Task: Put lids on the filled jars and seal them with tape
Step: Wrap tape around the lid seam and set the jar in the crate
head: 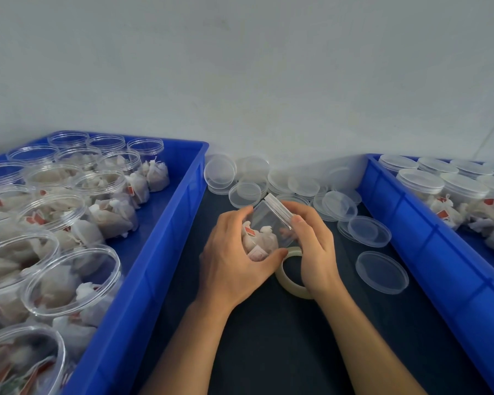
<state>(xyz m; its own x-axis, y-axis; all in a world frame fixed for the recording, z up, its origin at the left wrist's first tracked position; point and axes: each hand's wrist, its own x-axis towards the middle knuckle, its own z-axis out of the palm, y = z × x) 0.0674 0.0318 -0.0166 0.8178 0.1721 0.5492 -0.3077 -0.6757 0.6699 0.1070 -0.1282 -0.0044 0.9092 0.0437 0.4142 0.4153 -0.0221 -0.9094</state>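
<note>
Left hand (234, 260) has its grip wrapped round the lower body of the jar (265, 229), fingers curled, thumb pressing near the base. Right hand (311, 246) pinches the jar's upper part just under the lid (278, 208), thumb on the rim. Jar is tilted, lid end pointing away from the person, held off the counter (268, 337), w/ white sachets inside. Lid looks seated; whether it's fully screwed down can't be told.

Tape roll (293, 276) lies flat on the counter directly below the jar, partly under the right wrist.

Risks, as I judge: jar is smooth clear plastic, so a slack grip while turning could let it slip; a crooked lid would leave a gap and the tape wouldn't seal. Tape end isn't visible, so finding it may cost time.

Around the jar: loose lids (370, 230) scattered behind & right of it, some stacked, crowding the set-down space. Left of it, blue tray (166, 238) of open filled jars; right, 2nd blue tray (411, 243) w/ lidded jars.
</note>
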